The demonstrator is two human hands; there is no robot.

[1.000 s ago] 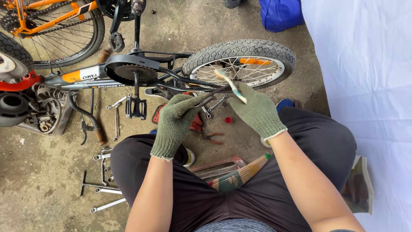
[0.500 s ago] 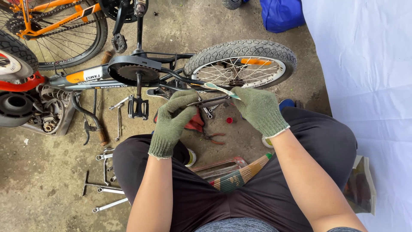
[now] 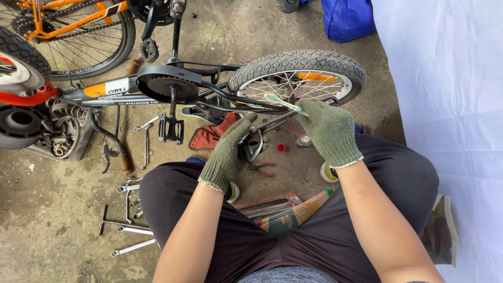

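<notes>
While the small bicycle [image 3: 173, 91] lies on its side across the upper middle of the frame, both gloved hands work just below its rear wheel [image 3: 298, 76]; right hand [image 3: 330, 131], centre right, fingers pressed together, pinching a pale green toothbrush [image 3: 283, 103] whose head points up-left over the spokes; left hand [image 3: 228, 152], centre, fingers curled and reaching toward the metal parts under the frame, whether it grips anything cannot be told; red-handled pliers [image 3: 264, 167] on the concrete just below that hand; small red cap [image 3: 281, 148] and a spray can [image 3: 303, 140] between the two hands; wrenches [image 3: 128, 215] scattered lower left; orange bicycle [image 3: 68, 26] upper left; blue bag [image 3: 348, 18] at top; white sheet [image 3: 450, 105] along the right edge.
</notes>
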